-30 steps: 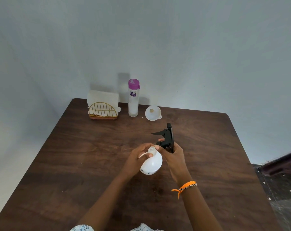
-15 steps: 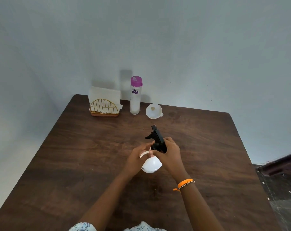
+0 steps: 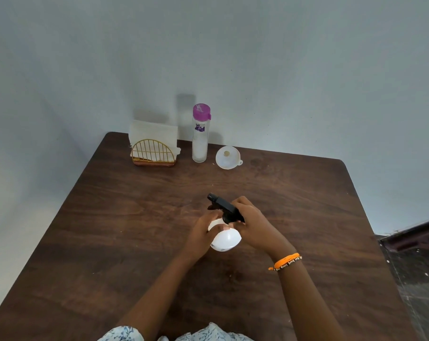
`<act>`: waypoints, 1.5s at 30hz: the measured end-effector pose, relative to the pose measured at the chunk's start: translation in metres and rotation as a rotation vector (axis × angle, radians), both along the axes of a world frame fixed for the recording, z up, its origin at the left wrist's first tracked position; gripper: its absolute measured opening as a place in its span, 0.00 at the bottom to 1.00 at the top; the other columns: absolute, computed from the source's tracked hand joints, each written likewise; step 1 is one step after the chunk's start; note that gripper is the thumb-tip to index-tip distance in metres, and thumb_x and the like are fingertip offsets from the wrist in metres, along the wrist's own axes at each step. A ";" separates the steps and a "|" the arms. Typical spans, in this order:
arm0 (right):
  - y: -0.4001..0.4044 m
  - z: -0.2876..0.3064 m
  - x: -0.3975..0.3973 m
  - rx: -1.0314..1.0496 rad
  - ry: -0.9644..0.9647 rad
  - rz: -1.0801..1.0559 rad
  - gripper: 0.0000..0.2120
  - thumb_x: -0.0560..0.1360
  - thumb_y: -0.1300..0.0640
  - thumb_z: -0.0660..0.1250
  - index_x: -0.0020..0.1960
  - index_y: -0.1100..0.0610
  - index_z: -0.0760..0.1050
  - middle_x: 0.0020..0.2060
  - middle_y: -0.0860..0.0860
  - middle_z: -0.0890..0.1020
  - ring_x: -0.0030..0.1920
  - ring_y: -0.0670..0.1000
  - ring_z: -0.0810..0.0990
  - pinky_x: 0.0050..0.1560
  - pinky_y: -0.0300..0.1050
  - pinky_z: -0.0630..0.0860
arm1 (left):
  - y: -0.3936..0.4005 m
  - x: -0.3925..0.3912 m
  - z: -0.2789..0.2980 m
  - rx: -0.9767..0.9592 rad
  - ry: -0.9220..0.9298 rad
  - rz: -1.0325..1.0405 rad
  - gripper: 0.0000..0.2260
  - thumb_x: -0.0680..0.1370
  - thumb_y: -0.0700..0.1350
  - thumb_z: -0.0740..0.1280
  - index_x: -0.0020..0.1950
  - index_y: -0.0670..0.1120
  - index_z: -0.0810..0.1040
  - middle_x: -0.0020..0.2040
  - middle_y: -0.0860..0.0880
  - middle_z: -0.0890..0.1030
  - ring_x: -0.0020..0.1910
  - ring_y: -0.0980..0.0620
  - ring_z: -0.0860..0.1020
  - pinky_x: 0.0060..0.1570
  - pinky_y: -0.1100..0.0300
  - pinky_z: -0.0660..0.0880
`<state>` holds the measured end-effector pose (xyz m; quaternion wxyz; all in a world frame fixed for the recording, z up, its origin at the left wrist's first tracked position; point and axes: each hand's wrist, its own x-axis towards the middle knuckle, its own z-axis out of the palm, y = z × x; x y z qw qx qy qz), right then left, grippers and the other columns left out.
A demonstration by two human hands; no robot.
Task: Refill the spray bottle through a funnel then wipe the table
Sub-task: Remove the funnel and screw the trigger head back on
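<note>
A round white spray bottle (image 3: 225, 239) sits at the middle of the dark wooden table (image 3: 134, 230). My left hand (image 3: 203, 232) grips its body from the left. My right hand (image 3: 254, 225) is wrapped around the black trigger head (image 3: 224, 208), which sits over the bottle's neck with its nozzle pointing up and left. A white funnel (image 3: 227, 157) lies at the back of the table. Beside it stands a tall clear bottle with a purple cap (image 3: 200, 134), partly filled with clear liquid.
A gold wire holder with white paper napkins (image 3: 153, 148) stands at the back left, close to the wall. The table's right edge drops to a dark floor (image 3: 417, 279). An orange band circles my right wrist.
The black trigger head has turned in my right hand, its nozzle swinging from upright to pointing left, and it has come down closer to the bottle's neck. The camera view has tilted slightly.
</note>
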<state>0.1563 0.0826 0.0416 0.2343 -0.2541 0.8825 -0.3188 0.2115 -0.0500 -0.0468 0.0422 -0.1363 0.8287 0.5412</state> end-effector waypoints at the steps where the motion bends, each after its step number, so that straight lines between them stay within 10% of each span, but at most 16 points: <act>1: 0.000 0.000 0.000 0.007 -0.006 0.003 0.14 0.75 0.67 0.64 0.59 0.60 0.72 0.52 0.48 0.67 0.50 0.49 0.71 0.53 0.34 0.68 | 0.000 -0.001 -0.002 0.007 0.000 -0.002 0.19 0.77 0.50 0.64 0.67 0.47 0.70 0.66 0.50 0.73 0.62 0.51 0.73 0.54 0.64 0.70; 12: -0.008 -0.014 0.011 0.016 0.107 -0.209 0.07 0.75 0.57 0.66 0.52 0.57 0.72 0.47 0.48 0.68 0.40 0.50 0.74 0.44 0.46 0.76 | 0.003 0.003 -0.004 0.071 0.098 0.014 0.20 0.75 0.55 0.63 0.65 0.49 0.72 0.61 0.50 0.78 0.57 0.54 0.76 0.57 0.57 0.74; 16: -0.010 -0.028 0.030 -0.009 0.290 -0.404 0.11 0.72 0.49 0.68 0.47 0.53 0.71 0.45 0.45 0.71 0.37 0.48 0.74 0.34 0.40 0.69 | 0.003 0.005 0.002 0.043 0.160 -0.004 0.14 0.78 0.40 0.62 0.62 0.53 0.72 0.57 0.56 0.77 0.54 0.60 0.75 0.54 0.74 0.68; 22: -0.012 -0.034 0.029 -0.062 0.299 -0.477 0.20 0.67 0.39 0.69 0.52 0.49 0.71 0.48 0.39 0.75 0.44 0.41 0.74 0.39 0.38 0.71 | 0.004 0.008 0.007 0.078 0.192 -0.029 0.13 0.78 0.43 0.62 0.60 0.57 0.71 0.56 0.58 0.77 0.54 0.65 0.75 0.54 0.78 0.68; 25: -0.006 -0.038 0.031 -0.255 0.135 -0.446 0.20 0.67 0.45 0.72 0.54 0.50 0.71 0.51 0.41 0.71 0.48 0.41 0.73 0.46 0.38 0.71 | 0.003 0.008 0.006 0.054 0.209 -0.042 0.14 0.75 0.55 0.60 0.60 0.57 0.71 0.57 0.59 0.77 0.55 0.65 0.75 0.53 0.77 0.69; 31: 0.003 -0.052 0.035 -0.367 0.113 -0.400 0.11 0.76 0.60 0.64 0.58 0.52 0.74 0.53 0.45 0.73 0.55 0.50 0.73 0.54 0.42 0.73 | 0.004 0.005 0.003 0.051 0.147 -0.030 0.13 0.78 0.48 0.64 0.62 0.54 0.72 0.58 0.55 0.77 0.52 0.60 0.76 0.47 0.78 0.69; 39: -0.006 -0.045 0.028 -0.341 0.231 -0.525 0.10 0.68 0.55 0.74 0.45 0.51 0.74 0.44 0.42 0.75 0.43 0.45 0.75 0.44 0.45 0.77 | 0.004 0.004 0.003 0.021 0.101 0.043 0.15 0.78 0.45 0.63 0.64 0.47 0.72 0.60 0.50 0.77 0.55 0.56 0.74 0.49 0.75 0.67; 45: -0.004 -0.051 0.032 -0.418 0.093 -0.406 0.16 0.76 0.60 0.64 0.63 0.51 0.71 0.59 0.44 0.75 0.61 0.46 0.71 0.62 0.42 0.70 | 0.003 -0.004 0.016 0.003 0.061 -0.027 0.17 0.77 0.44 0.65 0.66 0.48 0.71 0.65 0.49 0.75 0.61 0.54 0.72 0.59 0.62 0.66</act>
